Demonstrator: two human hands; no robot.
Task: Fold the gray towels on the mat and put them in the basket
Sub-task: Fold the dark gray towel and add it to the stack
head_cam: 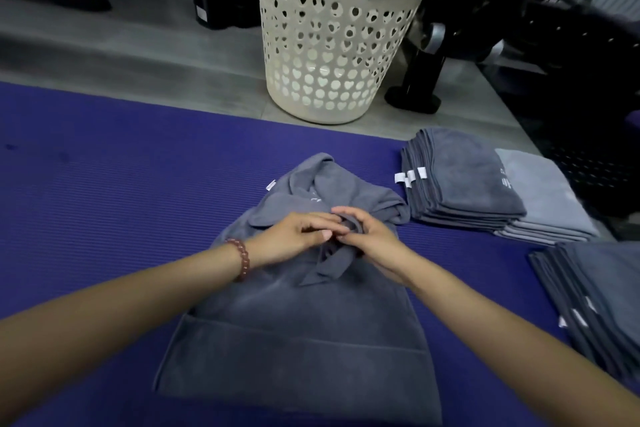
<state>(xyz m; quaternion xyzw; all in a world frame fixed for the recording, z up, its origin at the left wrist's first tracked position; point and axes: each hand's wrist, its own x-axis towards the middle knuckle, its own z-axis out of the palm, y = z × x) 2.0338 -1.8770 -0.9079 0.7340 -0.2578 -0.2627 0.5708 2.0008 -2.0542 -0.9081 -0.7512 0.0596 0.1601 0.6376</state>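
One gray towel lies on the near middle of the mat, its near half flat and its far half rumpled. Over its middle the left hand, a bead bracelet at the wrist, meets the right hand on a twisted bunch of cloth. The right fingers curl round the bunch, and the left fingers and thumb appear to pinch it. This is probably to free a corner so the towel can be laid square for folding.

Along the mat's right edge sit a near stack and a far stack of folded towels, likely waiting for the basket. It stands on the floor just beyond the mat's far edge, an easy reach.
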